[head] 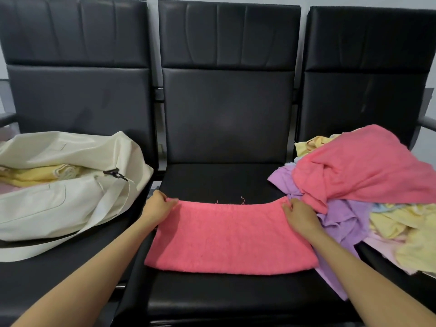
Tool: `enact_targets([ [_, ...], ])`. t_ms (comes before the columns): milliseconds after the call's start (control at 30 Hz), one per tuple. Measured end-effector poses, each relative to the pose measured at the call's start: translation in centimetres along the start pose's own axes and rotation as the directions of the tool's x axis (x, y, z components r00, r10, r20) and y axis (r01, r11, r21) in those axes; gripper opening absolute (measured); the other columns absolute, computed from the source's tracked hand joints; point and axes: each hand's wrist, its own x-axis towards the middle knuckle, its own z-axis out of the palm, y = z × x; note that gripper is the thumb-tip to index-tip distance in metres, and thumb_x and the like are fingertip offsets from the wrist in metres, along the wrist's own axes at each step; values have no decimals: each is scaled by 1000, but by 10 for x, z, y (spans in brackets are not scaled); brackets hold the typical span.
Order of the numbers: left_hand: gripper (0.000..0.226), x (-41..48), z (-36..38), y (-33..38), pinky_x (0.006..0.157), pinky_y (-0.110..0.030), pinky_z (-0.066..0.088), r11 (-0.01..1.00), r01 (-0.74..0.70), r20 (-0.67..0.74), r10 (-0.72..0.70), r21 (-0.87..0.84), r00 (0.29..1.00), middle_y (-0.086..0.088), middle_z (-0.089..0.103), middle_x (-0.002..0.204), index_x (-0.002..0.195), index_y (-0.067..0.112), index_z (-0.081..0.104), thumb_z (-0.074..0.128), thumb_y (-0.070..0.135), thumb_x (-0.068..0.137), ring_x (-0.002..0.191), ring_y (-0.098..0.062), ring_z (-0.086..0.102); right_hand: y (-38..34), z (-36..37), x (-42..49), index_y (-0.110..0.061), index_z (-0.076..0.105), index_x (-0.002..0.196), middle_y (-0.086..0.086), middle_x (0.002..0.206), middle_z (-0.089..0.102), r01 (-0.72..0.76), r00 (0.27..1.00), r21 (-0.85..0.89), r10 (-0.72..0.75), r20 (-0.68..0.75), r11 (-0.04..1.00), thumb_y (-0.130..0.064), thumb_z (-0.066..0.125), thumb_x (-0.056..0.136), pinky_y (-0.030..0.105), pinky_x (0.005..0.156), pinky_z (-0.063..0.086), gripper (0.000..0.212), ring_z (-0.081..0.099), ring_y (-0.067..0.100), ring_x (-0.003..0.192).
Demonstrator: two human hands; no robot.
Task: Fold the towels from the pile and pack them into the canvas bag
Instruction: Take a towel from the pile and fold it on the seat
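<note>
Pink towel [231,237] long axis left-right, left hand [157,207] and right hand [300,214] pinching far corners

A folded coral-pink terry towel [230,234] lies flat on the middle black leather seat [221,180]. The left hand [158,207] pinches the towel's far left corner, the right hand [300,215] its far right corner. Left of the towel sits an open cream canvas bag [70,197] with folded yellow towels [37,174] inside; right of it, a jumbled pile of pink, purple and yellow towels [363,185].
</note>
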Motion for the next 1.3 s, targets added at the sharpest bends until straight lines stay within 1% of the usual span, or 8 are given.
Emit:
enact_targets([
  [133,90,-7,2,-2,102,-39,38,929,98,125,-151,356,981,-17,48,135,134,-1,40,71,59,74,126,-33,45,-5,3,-3,-4,55,102,19,104,63,68,997,-65,-70,-31,996,-18,53,94,38,75,43,16,60,37,95],
  [300,67,-22,-2,-4,91,-35,42,882,3,190,-104,470,976,-12,58,128,124,5,55,50,62,89,118,-30,53,-4,6,-3,2,62,111,23,103,63,212,958,-101,-227,-173,972,11,60,76,45,80,48,36,59,41,95],
  [400,50,-30,-6,-6,80,-35,42,930,-54,148,-1,364,989,-12,62,115,110,6,58,41,51,98,106,-31,59,-21,9,-15,-2,66,115,16,118,63,477,860,-112,-489,-146,872,-8,64,80,48,94,46,36,58,39,115],
  [533,32,-36,-12,-3,80,-32,40,994,-60,124,48,93,991,-13,62,113,96,7,52,43,37,101,101,-30,58,-55,16,-46,-33,25,152,-14,158,13,567,759,-17,-514,400,824,-79,0,74,38,121,1,93,0,10,149],
  [767,14,-55,-20,54,68,-30,52,736,261,357,-29,-624,933,-11,64,88,102,4,58,51,16,98,76,-20,62,-61,22,-57,-41,-3,152,-16,161,-11,564,728,-77,-452,515,822,-77,-13,64,40,120,-11,95,-14,7,147],
  [1000,2,-86,20,140,48,-22,46,722,250,518,172,-645,838,-8,54,69,95,5,51,50,5,96,48,-12,54,-42,13,-52,-37,15,154,-10,162,8,622,691,21,-562,454,783,-52,22,101,42,120,13,55,8,11,148],
  [1167,12,-95,64,174,36,-20,45,807,232,619,197,-543,760,-10,51,65,85,6,47,51,8,97,34,-12,50,-25,-18,-39,-11,55,133,7,126,61,200,934,387,-294,202,900,-11,38,102,18,84,40,35,58,19,111],
  [1300,19,-103,89,186,40,-21,50,830,258,663,169,-495,729,-7,57,57,84,5,51,47,13,100,40,-11,58,-11,-29,-27,-5,64,106,6,80,66,-280,935,662,42,351,695,-24,36,105,16,42,43,34,60,8,51],
])
